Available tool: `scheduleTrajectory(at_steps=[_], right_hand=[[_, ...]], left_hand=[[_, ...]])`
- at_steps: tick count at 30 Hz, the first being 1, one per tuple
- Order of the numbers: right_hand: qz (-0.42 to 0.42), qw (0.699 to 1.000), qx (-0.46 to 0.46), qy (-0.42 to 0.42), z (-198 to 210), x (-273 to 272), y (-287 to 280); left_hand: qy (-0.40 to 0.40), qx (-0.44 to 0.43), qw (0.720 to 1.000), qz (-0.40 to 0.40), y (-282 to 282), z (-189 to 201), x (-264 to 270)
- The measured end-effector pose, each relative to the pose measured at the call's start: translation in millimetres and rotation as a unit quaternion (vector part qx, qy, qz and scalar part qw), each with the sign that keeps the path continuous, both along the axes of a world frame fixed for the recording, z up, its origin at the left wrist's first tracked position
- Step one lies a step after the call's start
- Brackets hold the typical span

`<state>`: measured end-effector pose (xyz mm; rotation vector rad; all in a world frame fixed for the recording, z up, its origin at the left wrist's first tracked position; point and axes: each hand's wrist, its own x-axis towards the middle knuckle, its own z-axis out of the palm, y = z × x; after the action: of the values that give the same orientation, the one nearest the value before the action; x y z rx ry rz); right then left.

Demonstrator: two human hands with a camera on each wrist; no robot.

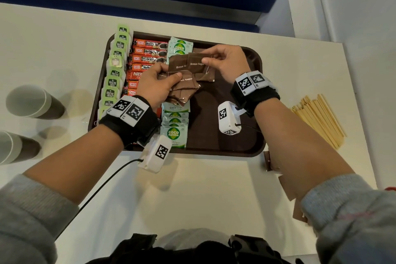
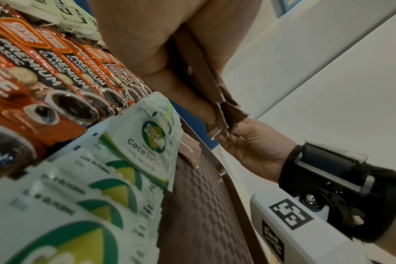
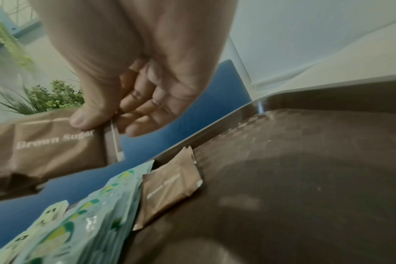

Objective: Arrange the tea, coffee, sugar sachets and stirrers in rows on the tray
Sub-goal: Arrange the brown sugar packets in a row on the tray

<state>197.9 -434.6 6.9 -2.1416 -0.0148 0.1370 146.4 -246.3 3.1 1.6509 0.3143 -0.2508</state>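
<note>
A dark brown tray (image 1: 225,139) holds a column of green tea bags (image 1: 113,75), a column of red coffee sticks (image 1: 145,49) and a column of green-white coco sugar sachets (image 1: 174,128). My left hand (image 1: 158,80) grips a fanned bunch of brown sugar sachets (image 1: 184,90) above the tray's middle. My right hand (image 1: 218,60) pinches the top brown sugar sachet (image 1: 198,63) of that fan by its right edge, thumb on top (image 3: 84,117). One brown sugar sachet (image 3: 170,185) lies flat on the tray beside the far coco sugar sachets (image 3: 115,189).
Wooden stirrers (image 1: 319,118) lie in a pile on the white table right of the tray. Two paper cups (image 1: 32,103) stand at the left. More brown sachets (image 1: 272,161) lie under my right forearm. The tray's right half (image 1: 231,92) is bare.
</note>
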Motion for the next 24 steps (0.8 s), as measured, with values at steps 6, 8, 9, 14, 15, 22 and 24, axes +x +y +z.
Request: scheduleTrajectory(at_steps=[6,8,9,14,15,22,24], right_hand=[[-0.031,0.994,-0.07,0.072,-14.5,8.0,-15.9],[-0.022,0.99,-0.107,0.09,-15.9,7.2,-17.4],[-0.018,0.987,-0.126,0.094,-17.4,6.9,-17.9],[-0.034,0.983,-0.147,0.108,-22.6,5.8,-13.2],[-0.039,0.983,-0.147,0.106,-23.7,6.2,-12.4],[-0.044,0.98,-0.172,0.095,-25.9,7.9,-6.9],[-0.039,0.978,-0.181,0.09,-25.9,8.8,-5.4]], left_hand=[[0.008,-0.003,1.0,0.019,6.5,-3.5,3.0],[0.01,-0.005,1.0,0.02,6.2,-4.0,3.4],[0.011,-0.006,1.0,0.019,5.5,-3.9,3.5],[0.017,-0.022,0.999,0.016,4.4,-5.1,4.6],[0.019,-0.023,0.999,0.015,4.4,-5.1,4.6],[0.027,-0.017,0.999,0.015,5.3,-5.0,4.4],[0.027,-0.018,0.999,0.012,4.9,-4.4,4.3]])
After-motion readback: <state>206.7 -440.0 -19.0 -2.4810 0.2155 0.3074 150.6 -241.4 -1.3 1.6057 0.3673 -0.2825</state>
